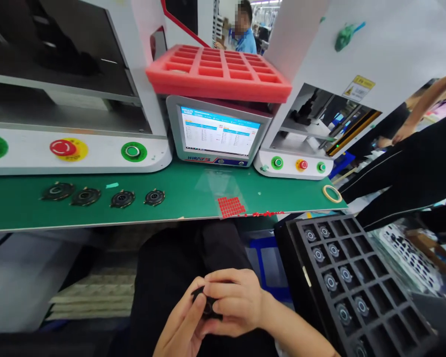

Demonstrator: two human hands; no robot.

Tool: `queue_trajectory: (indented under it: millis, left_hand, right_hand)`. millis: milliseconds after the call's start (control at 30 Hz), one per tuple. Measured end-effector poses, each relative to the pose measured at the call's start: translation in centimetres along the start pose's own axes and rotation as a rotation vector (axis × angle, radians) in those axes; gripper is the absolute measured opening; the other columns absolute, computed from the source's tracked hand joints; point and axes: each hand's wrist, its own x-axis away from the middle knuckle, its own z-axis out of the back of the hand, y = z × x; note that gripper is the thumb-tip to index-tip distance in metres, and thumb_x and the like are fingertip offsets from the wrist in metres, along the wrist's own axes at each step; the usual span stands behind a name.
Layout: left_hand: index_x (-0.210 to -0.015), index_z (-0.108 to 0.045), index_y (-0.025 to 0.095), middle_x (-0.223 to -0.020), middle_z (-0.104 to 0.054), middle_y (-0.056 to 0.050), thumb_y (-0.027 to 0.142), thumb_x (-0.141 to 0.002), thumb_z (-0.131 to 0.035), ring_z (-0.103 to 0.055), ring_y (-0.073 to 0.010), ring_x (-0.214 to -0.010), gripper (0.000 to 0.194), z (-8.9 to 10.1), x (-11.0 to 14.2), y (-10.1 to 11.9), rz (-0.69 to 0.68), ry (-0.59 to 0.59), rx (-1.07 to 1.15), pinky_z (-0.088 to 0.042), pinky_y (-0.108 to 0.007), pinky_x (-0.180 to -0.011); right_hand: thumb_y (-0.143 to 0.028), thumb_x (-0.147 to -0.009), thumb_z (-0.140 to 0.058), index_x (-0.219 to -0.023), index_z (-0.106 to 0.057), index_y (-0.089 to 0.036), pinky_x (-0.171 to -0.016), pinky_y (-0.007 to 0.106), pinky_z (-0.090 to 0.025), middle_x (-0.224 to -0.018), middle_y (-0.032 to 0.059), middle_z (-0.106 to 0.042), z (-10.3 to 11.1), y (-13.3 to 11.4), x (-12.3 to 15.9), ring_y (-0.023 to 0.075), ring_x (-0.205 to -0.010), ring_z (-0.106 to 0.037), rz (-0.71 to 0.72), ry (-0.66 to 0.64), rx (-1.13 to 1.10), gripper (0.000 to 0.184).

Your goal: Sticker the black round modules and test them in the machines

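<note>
Black round part (203,299), mostly hidden, left hand (180,329), right hand (238,303), fingers (223,287) closed on it

We are gripping a small black disc (207,303) between our left hand (180,325) and right hand (234,302), with our fingers covering most of it and a metal centre just showing. We are keeping it tilted above our lap. Four matching discs (122,199) are lying flat in a row on the desk (186,186), and more are sitting in the left cells of a black tray (379,270).
</note>
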Motion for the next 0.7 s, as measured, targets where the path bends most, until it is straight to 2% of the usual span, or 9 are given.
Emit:
queue_trajectory:
  millis: [67,133,267,367,400,467,567,633,700]
  left_hand:
    - [-0.086,-0.07,0.02,-0.072,-0.057,0.001,0.047,-0.067,-0.084,-0.052,-0.0102,-0.063,0.036,-0.1,0.0,0.1,0.013,-0.039,-0.027,-0.047,-0.016,-0.052]
    - [-0.083,-0.069,0.02,-0.071,-0.054,0.001,0.049,-0.069,-0.082,-0.05,-0.0089,-0.065,0.036,-0.2,0.3,0.0,0.004,-0.044,-0.036,-0.045,-0.014,-0.053]
    - [-0.087,-0.066,0.019,-0.078,-0.057,0.001,0.051,-0.074,-0.078,-0.052,-0.0091,-0.069,0.037,0.1,0.7,-0.3,-0.049,-0.036,-0.075,-0.047,-0.015,-0.06]
    - [-0.088,-0.063,0.018,-0.075,-0.058,0.0,0.05,-0.083,-0.069,-0.054,-0.0091,-0.064,0.033,0.8,-0.4,0.5,-0.132,-0.076,-0.211,-0.047,-0.017,-0.058]
    - [-0.088,-0.062,0.017,-0.074,-0.059,0.0,0.05,-0.085,-0.066,-0.056,-0.0098,-0.063,0.033,1.0,-1.3,1.1,-0.178,-0.065,-0.26,-0.048,-0.019,-0.059]
    - [-0.089,-0.061,0.017,-0.074,-0.061,-0.001,0.051,-0.088,-0.061,-0.061,-0.0124,-0.065,0.034,1.2,-3.9,2.7,-0.305,-0.002,-0.356,-0.052,-0.023,-0.065]
    - [-0.096,-0.058,0.015,-0.079,-0.063,-0.003,0.047,-0.091,-0.051,-0.068,-0.0166,-0.069,0.033,0.9,-9.5,5.5,-0.517,0.093,-0.635,-0.057,-0.031,-0.072]
    - [-0.105,-0.057,0.015,-0.087,-0.066,-0.005,0.037,-0.091,-0.05,-0.069,-0.0173,-0.068,0.028,0.4,-13.4,6.8,-0.583,0.132,-0.855,-0.058,-0.033,-0.071]
    - [-0.113,-0.055,0.015,-0.095,-0.068,-0.009,0.029,-0.089,-0.053,-0.07,-0.0198,-0.074,0.027,-0.2,-16.8,7.6,-0.625,0.201,-0.992,-0.056,-0.035,-0.075]
  right_hand:
    - [-0.032,-0.091,-0.061,-0.08,-0.052,-0.025,-0.085,0.029,-0.064,-0.078,0.002,-0.074,0.7,-0.2,-0.4,0.0154,-0.074,-0.073,0.009,-0.124,0.032,0.015]
    - [-0.029,-0.09,-0.061,-0.075,-0.052,-0.026,-0.086,0.03,-0.064,-0.077,0.0006,-0.073,0.8,-0.4,-0.5,0.0146,-0.071,-0.072,0.009,-0.195,0.024,0.018]
    - [-0.025,-0.088,-0.061,-0.076,-0.052,-0.025,-0.086,0.032,-0.063,-0.076,0.002,-0.071,-0.2,-0.5,-0.3,0.0159,-0.071,-0.072,0.007,-0.18,-0.04,0.016]
    - [-0.035,-0.088,-0.062,-0.09,-0.055,-0.024,-0.082,0.035,-0.063,-0.086,0.0053,-0.074,0.0,0.3,0.0,0.0195,-0.085,-0.073,-0.04,-0.146,-0.088,0.013]
    - [-0.038,-0.088,-0.062,-0.097,-0.055,-0.024,-0.081,0.036,-0.063,-0.092,0.0073,-0.074,0.5,1.1,0.0,0.0209,-0.091,-0.073,-0.065,-0.127,-0.089,0.018]
    - [-0.039,-0.088,-0.059,-0.108,-0.053,-0.024,-0.082,0.037,-0.06,-0.104,0.0099,-0.074,1.7,3.8,-0.2,0.0216,-0.1,-0.071,-0.208,-0.072,0.018,0.025]
    - [-0.023,-0.091,-0.048,-0.106,-0.056,-0.022,-0.084,0.038,-0.056,-0.104,0.0107,-0.072,3.6,9.7,-0.9,0.0201,-0.094,-0.07,-0.565,-0.035,0.328,0.017]
    - [-0.016,-0.087,-0.048,-0.099,-0.059,-0.019,-0.078,0.034,-0.054,-0.096,0.0095,-0.072,4.2,13.6,-1.4,0.0186,-0.083,-0.068,-0.668,-0.112,0.392,0.017]
    - [-0.012,-0.084,-0.052,-0.094,-0.061,-0.018,-0.074,0.031,-0.052,-0.089,0.0074,-0.071,4.1,16.5,-1.7,0.0176,-0.078,-0.067,-0.697,-0.225,0.399,0.015]
